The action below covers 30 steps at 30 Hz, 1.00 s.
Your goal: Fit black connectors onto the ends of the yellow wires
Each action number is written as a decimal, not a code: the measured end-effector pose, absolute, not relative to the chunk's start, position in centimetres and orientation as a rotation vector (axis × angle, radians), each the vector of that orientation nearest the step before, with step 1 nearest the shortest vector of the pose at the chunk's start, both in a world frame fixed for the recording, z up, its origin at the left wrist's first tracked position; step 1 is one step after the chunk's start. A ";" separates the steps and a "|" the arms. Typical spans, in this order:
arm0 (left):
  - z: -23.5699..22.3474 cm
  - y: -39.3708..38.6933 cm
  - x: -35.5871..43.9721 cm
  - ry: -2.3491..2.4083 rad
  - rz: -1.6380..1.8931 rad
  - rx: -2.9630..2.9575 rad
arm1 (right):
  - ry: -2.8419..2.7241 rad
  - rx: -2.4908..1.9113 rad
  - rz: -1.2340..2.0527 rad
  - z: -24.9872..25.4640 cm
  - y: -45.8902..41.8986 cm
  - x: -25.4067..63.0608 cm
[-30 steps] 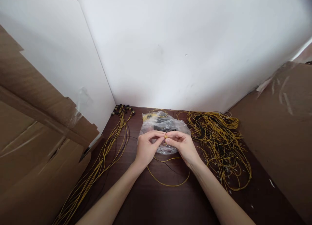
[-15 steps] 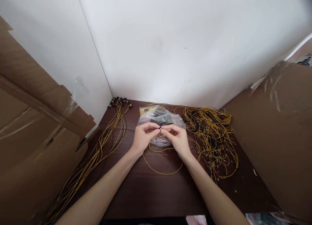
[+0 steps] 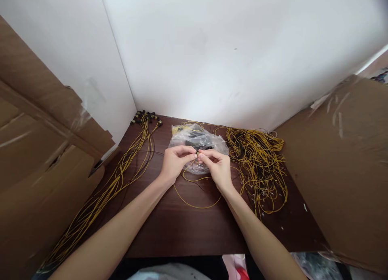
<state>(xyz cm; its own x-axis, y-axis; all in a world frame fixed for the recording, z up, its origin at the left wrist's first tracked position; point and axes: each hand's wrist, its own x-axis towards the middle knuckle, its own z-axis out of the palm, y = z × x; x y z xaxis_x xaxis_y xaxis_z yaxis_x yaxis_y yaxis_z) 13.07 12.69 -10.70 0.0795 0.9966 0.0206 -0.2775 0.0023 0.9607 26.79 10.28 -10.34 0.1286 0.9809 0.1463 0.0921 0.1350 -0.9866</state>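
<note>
My left hand (image 3: 175,162) and my right hand (image 3: 219,170) meet fingertip to fingertip above a clear plastic bag (image 3: 220,143). Between their pinched thumbs and forefingers is a small yellow-and-black piece (image 3: 197,153), mostly covered by the fingers; its exact kind cannot be made out. A thin yellow wire (image 3: 197,207) loops on the dark table below the hands and runs up towards them. Dark items and some yellow ones show through the bag, which lies just behind the fingers.
On the left lies a bundle of yellow and black wires (image 3: 125,170) with black-and-yellow ends (image 3: 145,117). A tangled heap of yellow wires (image 3: 257,150) lies right. Cardboard panels (image 3: 36,158) (image 3: 339,162) flank the brown table (image 3: 182,235), with a white wall (image 3: 197,61) behind.
The view has shifted, showing the table's front edge. Both hands stay together at the bag, fingertips still pinching the small piece, which shows at a slightly different angle.
</note>
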 end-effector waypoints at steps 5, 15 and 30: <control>-10.8 12.7 13.1 0.942 1.294 1.070 | -1.250 -1.217 0.945 -10.3 10.2 26.7; -10.6 12.9 12.7 0.925 1.345 1.287 | -1.298 -1.185 0.980 -10.0 10.3 27.2; -11.2 13.1 13.0 0.865 1.355 1.232 | -1.557 -1.193 0.650 -9.8 10.2 27.6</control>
